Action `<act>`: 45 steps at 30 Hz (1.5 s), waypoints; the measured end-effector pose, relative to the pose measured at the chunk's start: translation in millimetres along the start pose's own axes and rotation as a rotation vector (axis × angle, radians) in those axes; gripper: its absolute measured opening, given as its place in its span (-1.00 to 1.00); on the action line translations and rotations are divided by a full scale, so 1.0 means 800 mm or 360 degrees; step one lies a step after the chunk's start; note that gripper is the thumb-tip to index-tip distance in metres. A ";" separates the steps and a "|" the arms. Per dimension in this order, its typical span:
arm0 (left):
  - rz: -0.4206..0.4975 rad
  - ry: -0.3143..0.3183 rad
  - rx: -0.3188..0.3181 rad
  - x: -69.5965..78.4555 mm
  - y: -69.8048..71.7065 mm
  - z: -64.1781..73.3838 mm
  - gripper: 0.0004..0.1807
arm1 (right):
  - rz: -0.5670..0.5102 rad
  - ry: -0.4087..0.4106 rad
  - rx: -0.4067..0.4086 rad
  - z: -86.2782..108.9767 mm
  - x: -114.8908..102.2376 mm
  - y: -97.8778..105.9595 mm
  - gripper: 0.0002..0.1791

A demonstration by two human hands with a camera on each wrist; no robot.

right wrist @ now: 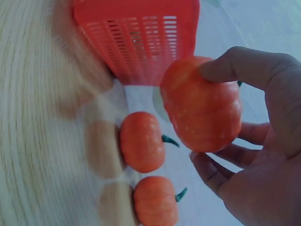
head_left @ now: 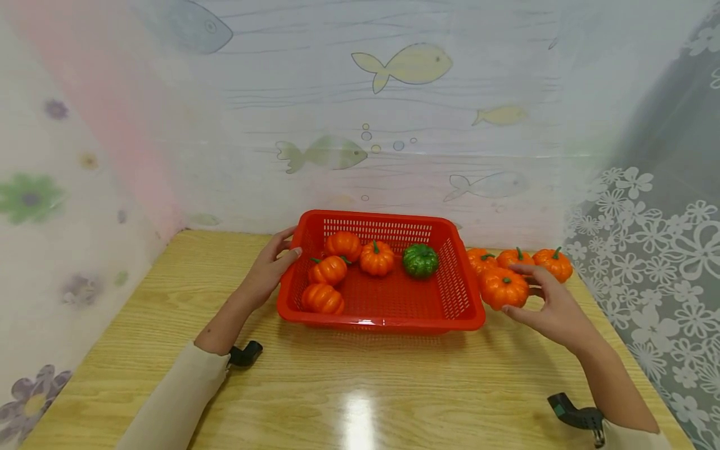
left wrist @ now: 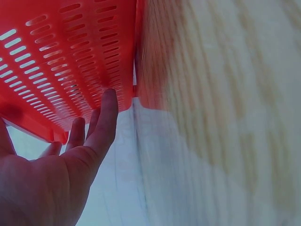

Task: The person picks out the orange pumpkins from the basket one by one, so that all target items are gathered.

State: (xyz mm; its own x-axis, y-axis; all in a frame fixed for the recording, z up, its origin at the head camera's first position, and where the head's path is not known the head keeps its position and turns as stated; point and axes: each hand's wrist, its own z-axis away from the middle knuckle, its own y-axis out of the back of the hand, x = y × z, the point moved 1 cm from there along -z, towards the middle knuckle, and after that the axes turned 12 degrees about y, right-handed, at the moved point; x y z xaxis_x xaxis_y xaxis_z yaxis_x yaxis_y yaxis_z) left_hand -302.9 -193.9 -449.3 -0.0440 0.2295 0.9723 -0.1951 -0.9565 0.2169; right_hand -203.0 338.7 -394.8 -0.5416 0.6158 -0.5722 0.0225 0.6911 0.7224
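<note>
A red plastic basket [head_left: 382, 322] with slotted walls stands on the table. Inside, several small orange pumpkins [head_left: 329, 270] gather at the left and middle, and one green pumpkin [head_left: 420, 260] sits further right. My left hand [head_left: 269, 269] holds the basket's left side, thumb at the rim and fingers [left wrist: 109, 106] against the outer wall. Beyond the right wall, my right hand [head_left: 554, 309] grips an orange pumpkin [right wrist: 202, 108] between thumb and fingers, raised above the table. Behind it are three more orange pumpkins [head_left: 554, 265], partly overlapped by the hand and held pumpkin.
The wooden table [head_left: 315, 387] extends in front of the basket and to its left. A patterned sheet [head_left: 394, 125] with fish drawings hangs right behind the basket. A flowered grey covering [head_left: 652, 300] borders the table's right edge.
</note>
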 end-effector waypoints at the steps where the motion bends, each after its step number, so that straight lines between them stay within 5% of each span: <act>1: 0.0000 -0.0001 0.0000 0.000 0.000 0.000 -0.33 | -0.0003 -0.0006 -0.0030 0.000 0.003 -0.001 -0.16; 8: -0.0003 -0.0003 -0.0006 0.001 0.000 0.000 -0.32 | 0.0009 -0.0020 -0.0181 0.000 0.020 -0.008 -0.16; 35: 0.0008 -0.0004 0.0001 0.001 0.001 -0.001 -0.31 | 0.0011 -0.0121 -0.0228 0.001 0.049 -0.026 -0.15; 45: 0.0008 -0.0003 0.0000 -0.001 0.000 -0.001 -0.31 | 0.0095 0.0074 -0.0128 0.003 0.037 -0.017 -0.24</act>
State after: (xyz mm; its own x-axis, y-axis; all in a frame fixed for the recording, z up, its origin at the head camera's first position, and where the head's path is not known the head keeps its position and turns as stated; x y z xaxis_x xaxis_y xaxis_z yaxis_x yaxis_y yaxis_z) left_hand -304.0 -193.9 -449.9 -0.0428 0.2241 0.9736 -0.1950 -0.9576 0.2119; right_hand -217.5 348.5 -422.0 -0.5797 0.6353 -0.5102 -0.0108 0.6201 0.7844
